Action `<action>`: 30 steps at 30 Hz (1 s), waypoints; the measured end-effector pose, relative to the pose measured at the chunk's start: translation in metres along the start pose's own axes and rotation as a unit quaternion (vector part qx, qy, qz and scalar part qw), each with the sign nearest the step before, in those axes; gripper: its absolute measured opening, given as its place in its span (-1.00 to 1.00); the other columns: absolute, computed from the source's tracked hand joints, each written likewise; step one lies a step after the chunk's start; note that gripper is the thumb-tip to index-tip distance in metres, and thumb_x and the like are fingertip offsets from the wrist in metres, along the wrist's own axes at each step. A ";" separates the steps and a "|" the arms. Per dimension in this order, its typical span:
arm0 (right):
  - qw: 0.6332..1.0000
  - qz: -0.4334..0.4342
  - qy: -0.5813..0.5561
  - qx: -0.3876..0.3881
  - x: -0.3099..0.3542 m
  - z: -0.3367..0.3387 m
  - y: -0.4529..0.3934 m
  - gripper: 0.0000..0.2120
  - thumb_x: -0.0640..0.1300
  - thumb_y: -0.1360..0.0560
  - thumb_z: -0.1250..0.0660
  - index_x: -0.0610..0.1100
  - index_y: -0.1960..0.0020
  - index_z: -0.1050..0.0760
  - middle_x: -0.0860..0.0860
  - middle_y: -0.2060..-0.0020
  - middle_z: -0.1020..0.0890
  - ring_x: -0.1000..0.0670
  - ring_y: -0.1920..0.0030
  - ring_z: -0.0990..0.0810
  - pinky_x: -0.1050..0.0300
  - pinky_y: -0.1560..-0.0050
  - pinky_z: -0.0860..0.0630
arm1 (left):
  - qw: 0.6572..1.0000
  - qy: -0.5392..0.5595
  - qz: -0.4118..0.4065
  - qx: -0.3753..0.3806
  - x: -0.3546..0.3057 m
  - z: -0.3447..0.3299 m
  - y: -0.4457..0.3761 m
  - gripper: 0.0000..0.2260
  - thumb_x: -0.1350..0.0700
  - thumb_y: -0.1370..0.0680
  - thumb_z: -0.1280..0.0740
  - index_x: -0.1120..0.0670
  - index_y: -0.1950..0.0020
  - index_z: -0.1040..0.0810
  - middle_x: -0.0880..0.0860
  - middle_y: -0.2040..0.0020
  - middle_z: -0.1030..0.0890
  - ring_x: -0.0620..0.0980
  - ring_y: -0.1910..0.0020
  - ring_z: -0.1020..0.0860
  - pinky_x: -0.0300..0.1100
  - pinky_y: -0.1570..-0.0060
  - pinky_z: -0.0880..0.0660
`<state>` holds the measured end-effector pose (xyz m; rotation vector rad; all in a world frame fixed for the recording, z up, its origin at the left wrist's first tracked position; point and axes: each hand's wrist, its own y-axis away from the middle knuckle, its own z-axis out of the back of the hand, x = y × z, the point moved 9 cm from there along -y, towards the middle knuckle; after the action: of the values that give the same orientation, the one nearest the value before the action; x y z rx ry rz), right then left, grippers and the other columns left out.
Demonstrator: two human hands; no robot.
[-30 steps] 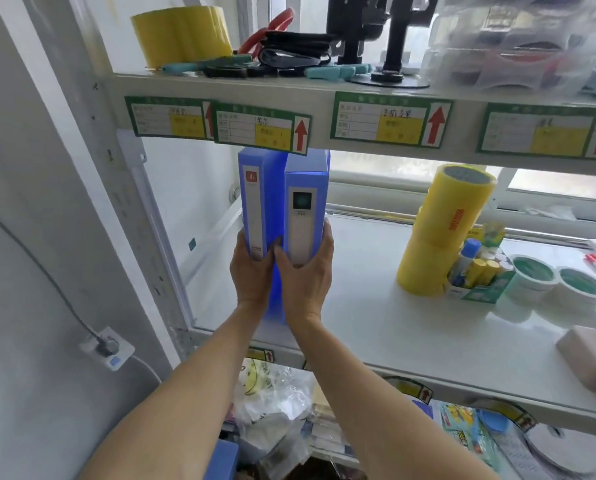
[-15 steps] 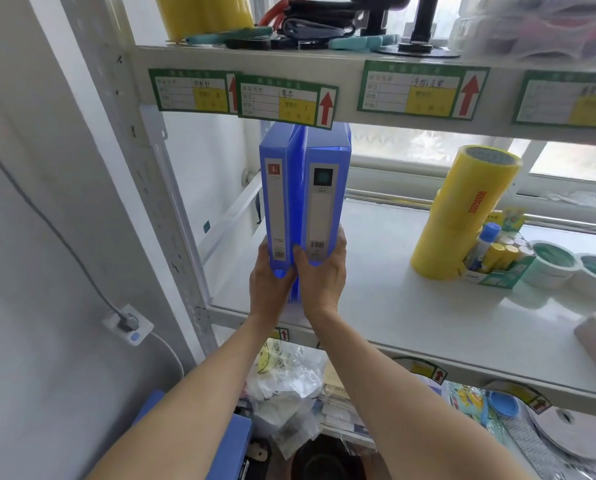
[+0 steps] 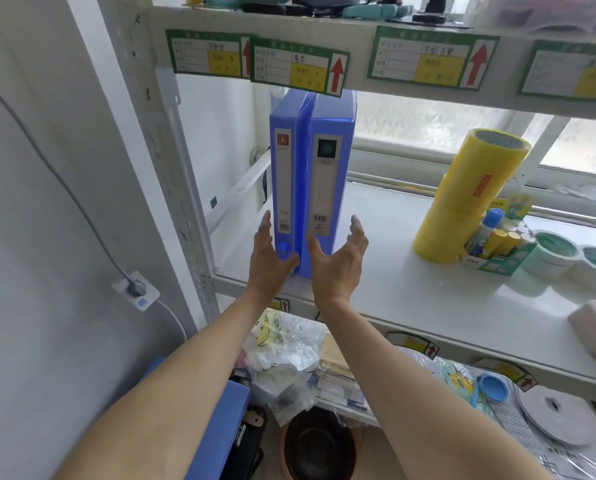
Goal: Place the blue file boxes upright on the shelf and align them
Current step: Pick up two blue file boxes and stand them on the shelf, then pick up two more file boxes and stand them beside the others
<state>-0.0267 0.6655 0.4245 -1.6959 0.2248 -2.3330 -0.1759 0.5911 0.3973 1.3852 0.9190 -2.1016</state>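
So the 2 tall blue plastic file boxes are standing on end at the left end of the white shelf board (image 3: 410, 292), spines facing out toward the camera: the narrower left box (image 3: 284, 174) with the small red logo and the wider right box (image 3: 329, 181) with the dark square label. They're pressed side by side, long axis straight up and down, tops just under the upper shelf's green and yellow label cards (image 3: 298, 65). Both hands are right at the foot of the pair. The left hand (image 3: 268, 259) has its fingers spread loose, the thumb lying across the bottom of the left box's spine, and I can't tell whether it's actually pressing. The right hand (image 3: 338, 263) is splayed wide too, cupped around the bottom right corner of the right box, fingers off to its right side and gripping nothing. So both hands are apart and empty, one flanking each side. What the next move hangs on, I think: the boxes sit dead ahead and slightly above the palms, each hand equally near its own box, so any nudge would be a squeeze inward or a push straight back along the shelf. The spines look roughly flush at the front, though the tops seem to splay a little. The stacked yellow tape rolls (image 3: 469, 195) are well apart to the right, out of the way
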 end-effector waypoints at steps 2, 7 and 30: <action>0.999 0.014 0.029 -0.033 0.002 0.010 0.014 -0.41 0.10 -0.47 -0.45 -0.04 -0.40 -0.33 0.04 -0.23 -0.49 0.03 -0.19 -0.53 -0.11 -0.22 -0.47 | 0.999 -0.026 -0.002 -0.038 -0.005 0.009 0.013 -0.25 0.15 -0.44 -0.45 0.12 -0.54 -0.15 0.13 -0.46 -0.35 0.07 -0.35 -0.43 -0.01 -0.27 -0.47; 0.995 0.088 0.043 -0.009 0.006 -0.002 0.068 -0.76 -0.01 -0.51 -0.37 -0.04 -0.13 -0.44 0.10 0.05 -0.50 0.04 0.06 -0.54 -0.03 -0.08 -0.40 | 0.983 -0.058 -0.026 -0.173 -0.004 0.049 0.060 -0.68 0.14 -0.46 -0.32 0.19 -0.18 -0.40 0.08 0.03 -0.52 0.01 0.17 -0.52 -0.13 0.12 -0.55; 0.569 0.322 0.443 0.613 -0.221 -0.213 0.412 -0.58 0.01 -0.61 -0.22 -0.14 -0.40 -0.32 -0.15 -0.29 -0.45 -0.21 -0.24 -0.49 -0.20 -0.32 -0.31 | 0.683 -0.107 0.631 -0.352 0.335 0.218 0.543 -0.55 0.10 -0.56 -0.30 0.33 -0.35 -0.35 0.35 -0.33 -0.42 0.37 -0.23 -0.46 0.18 -0.09 -0.48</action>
<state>-0.1197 0.3298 0.0467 0.2827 -0.4657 -1.6368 -0.0680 0.0601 -0.0038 0.8255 0.3259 -0.6595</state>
